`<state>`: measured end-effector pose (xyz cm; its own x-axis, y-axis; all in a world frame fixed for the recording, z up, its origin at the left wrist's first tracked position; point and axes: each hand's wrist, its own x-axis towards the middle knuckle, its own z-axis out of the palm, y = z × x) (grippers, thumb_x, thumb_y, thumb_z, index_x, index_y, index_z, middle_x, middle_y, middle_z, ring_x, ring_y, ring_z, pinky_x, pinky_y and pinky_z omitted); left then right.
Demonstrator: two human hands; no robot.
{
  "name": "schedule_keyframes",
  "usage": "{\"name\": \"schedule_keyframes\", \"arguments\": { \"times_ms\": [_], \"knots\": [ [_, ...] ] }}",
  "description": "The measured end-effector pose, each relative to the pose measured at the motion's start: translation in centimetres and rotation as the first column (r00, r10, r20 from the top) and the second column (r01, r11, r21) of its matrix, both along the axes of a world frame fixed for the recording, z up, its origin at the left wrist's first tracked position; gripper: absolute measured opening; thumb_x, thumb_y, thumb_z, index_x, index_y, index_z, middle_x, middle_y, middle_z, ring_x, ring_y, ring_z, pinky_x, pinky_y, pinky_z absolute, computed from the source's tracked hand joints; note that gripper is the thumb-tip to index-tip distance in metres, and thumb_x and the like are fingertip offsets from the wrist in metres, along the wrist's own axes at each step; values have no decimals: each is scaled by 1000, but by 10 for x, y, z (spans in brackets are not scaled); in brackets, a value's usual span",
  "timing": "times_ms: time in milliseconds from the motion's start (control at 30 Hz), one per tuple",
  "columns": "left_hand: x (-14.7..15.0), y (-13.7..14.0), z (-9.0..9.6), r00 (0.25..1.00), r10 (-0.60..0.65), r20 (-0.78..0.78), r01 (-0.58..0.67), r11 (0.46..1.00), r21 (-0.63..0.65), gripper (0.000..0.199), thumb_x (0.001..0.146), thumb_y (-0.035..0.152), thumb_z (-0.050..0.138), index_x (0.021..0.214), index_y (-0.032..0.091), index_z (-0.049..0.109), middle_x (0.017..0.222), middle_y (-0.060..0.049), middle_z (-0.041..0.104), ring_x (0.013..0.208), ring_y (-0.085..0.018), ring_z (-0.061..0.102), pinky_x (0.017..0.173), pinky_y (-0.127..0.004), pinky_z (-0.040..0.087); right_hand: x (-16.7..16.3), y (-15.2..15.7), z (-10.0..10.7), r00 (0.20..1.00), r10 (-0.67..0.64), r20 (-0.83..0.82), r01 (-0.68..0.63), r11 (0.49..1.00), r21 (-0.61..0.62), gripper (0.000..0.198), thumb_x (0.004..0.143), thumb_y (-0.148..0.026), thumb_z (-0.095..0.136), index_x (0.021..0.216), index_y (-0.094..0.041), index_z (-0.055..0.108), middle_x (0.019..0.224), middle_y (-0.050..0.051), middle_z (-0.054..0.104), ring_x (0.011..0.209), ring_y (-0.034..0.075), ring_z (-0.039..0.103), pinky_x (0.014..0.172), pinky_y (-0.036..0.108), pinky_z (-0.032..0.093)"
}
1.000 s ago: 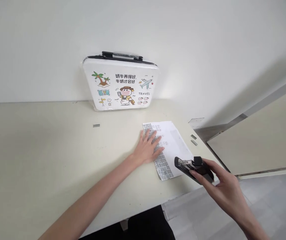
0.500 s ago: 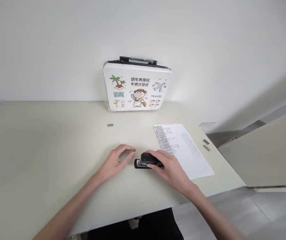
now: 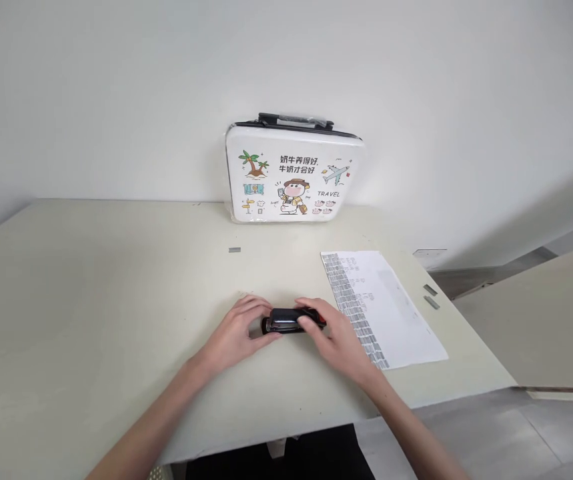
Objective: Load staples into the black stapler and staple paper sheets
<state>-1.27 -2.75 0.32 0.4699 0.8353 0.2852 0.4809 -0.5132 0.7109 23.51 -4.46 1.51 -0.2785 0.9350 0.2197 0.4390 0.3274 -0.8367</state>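
A black stapler (image 3: 286,321) lies on the cream table (image 3: 91,300) in front of me. My left hand (image 3: 236,333) grips its left end with curled fingers. My right hand (image 3: 333,337) holds its right end from the other side. A printed sheet of paper (image 3: 381,303) lies flat just right of my right hand.
A white cartoon-printed case (image 3: 293,175) with a black handle stands against the wall at the back. One strip of staples (image 3: 235,250) lies mid-table, two more (image 3: 430,297) near the right edge. The table ends at the right, with floor (image 3: 516,433) beyond.
My right hand carried the stapler from beyond the table's right edge to the middle and set it down. My left hand left the paper and closed on the stapler's left end.
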Motion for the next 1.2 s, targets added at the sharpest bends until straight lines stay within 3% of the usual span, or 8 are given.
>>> {"name": "schedule_keyframes", "arguments": {
  "times_ms": [100, 167, 500, 800, 967, 1200],
  "knots": [
    [-1, 2, -4, 1000, 12, -13, -12, 1000, 12, 18, 91, 34, 78, 93, 22, 65, 108, -6, 72, 106, -25, 64, 96, -44, 52, 4, -5, -6, 951, -218, -221, 189, 971, -146, 36, 110, -48, 40, 123, -27, 66, 121, 7, 77, 116, 24, 71, 107, 46, 53],
    [-1, 2, -6, 1000, 18, -16, -18, 1000, 14, 19, 91, 34, 79, 92, 23, 64, 108, -5, 72, 106, -25, 64, 96, -43, 52, 5, -8, -10, 918, -289, -272, 240, 950, -199, 35, 109, -50, 43, 124, -27, 65, 123, 7, 77, 118, 24, 71, 110, 47, 51],
    [0, 1, -3, 1000, 24, -7, -24, 1000, 18, 19, 91, 34, 78, 91, 23, 63, 104, -4, 71, 103, -24, 64, 93, -41, 52, -3, -12, -20, 911, -312, -268, 276, 947, -164, 34, 108, -49, 46, 122, -25, 66, 125, 10, 76, 114, 24, 71, 104, 44, 53],
    [2, 2, -2, 999, 33, 15, -33, 999, -1, 20, 91, 40, 79, 91, 23, 67, 102, -6, 73, 100, -26, 65, 91, -43, 51, -2, -13, -17, 950, -273, -154, 264, 962, -72, 33, 111, -44, 42, 122, -25, 66, 122, 10, 76, 112, 24, 72, 99, 43, 57],
    [-9, 0, -1, 1000, 23, -2, -23, 1000, 13, 19, 92, 41, 79, 96, 25, 71, 102, -4, 76, 96, -25, 67, 93, -42, 49, -4, -11, -7, 993, -88, 80, 80, 992, 99, 31, 99, -42, 68, 126, -27, 65, 123, 10, 73, 113, 28, 70, 98, 46, 58],
    [-22, -5, -3, 999, 48, 7, -48, 999, 13, 14, 93, 39, 77, 98, 26, 74, 102, -4, 77, 95, -24, 68, 96, -44, 49, -3, -2, -7, 987, 6, 158, -22, 995, 98, 20, 99, -35, 70, 117, -28, 67, 113, 6, 75, 103, 25, 73, 86, 41, 62]
  ]
}}
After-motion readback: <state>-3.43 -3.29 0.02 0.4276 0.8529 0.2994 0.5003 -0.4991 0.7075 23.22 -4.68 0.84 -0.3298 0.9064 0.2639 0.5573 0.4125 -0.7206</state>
